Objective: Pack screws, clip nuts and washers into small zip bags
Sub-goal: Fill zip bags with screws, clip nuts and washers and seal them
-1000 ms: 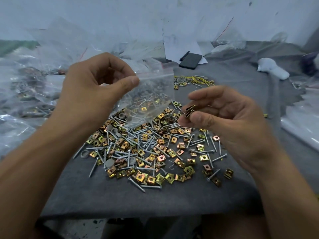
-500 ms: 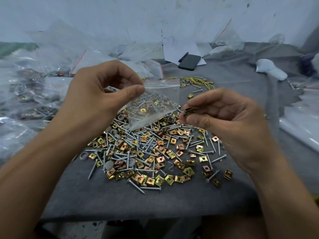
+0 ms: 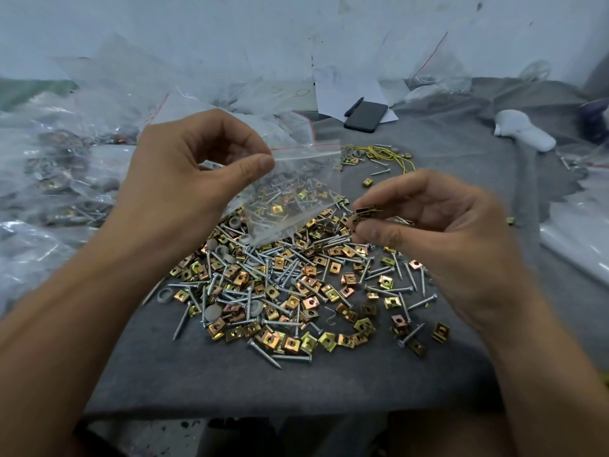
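We've got the left hand (image 3: 184, 179) pinching a clear bag (image 3: 296, 189) by its top corner, right hand (image 3: 438, 232) just beside it clamped on what looks like clip nuts (image 3: 364, 214), pile (image 3: 296, 285) below both.

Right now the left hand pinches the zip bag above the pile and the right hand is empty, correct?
Not quite. The head view shows the left hand pinching the zip bag above the pile, but the right hand is not empty: it pinches a few clip nuts.

hands (image 3: 184, 179) 2 — zip bag (image 3: 296, 192) 1 held — phone (image 3: 365, 116) 1
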Tool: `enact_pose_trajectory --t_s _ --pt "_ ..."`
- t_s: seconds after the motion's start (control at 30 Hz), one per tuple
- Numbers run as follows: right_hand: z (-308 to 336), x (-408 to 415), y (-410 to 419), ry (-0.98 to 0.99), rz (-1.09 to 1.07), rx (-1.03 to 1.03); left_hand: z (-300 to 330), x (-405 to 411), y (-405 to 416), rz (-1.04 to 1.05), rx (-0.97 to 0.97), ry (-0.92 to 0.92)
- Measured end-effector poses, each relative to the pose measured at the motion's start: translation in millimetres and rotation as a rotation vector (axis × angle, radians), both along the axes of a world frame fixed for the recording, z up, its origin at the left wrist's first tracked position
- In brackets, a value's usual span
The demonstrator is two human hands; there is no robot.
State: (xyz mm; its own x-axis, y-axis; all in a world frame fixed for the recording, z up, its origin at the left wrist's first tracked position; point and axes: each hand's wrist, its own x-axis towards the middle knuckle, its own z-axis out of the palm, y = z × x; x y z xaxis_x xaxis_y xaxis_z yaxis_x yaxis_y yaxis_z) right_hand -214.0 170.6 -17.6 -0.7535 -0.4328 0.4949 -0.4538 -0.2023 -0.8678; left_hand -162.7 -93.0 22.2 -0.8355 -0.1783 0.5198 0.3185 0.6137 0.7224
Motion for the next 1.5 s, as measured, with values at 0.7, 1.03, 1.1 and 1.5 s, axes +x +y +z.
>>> enact_pose_trajectory --t_s 0.7,1.03,1.1,1.5 --pt "3.0 8.3 -25.1 -0.963 0.261 -0.611 2.3 1.9 4.7 0.080 0.138 -0.003" --pt "5.8 6.5 -22.3 -1.016 0.348 -0.716 1.3 -1.3 4.2 0.080 0.179 0.000" --pt "6.4 6.9 -21.8 -1.008 0.385 -0.721 1.3 -2.0 4.5 0.081 0.177 0.002" --pt "7.0 7.9 -19.6 -0.980 0.475 -0.665 0.6 -3.2 2.7 0.082 0.186 0.010"
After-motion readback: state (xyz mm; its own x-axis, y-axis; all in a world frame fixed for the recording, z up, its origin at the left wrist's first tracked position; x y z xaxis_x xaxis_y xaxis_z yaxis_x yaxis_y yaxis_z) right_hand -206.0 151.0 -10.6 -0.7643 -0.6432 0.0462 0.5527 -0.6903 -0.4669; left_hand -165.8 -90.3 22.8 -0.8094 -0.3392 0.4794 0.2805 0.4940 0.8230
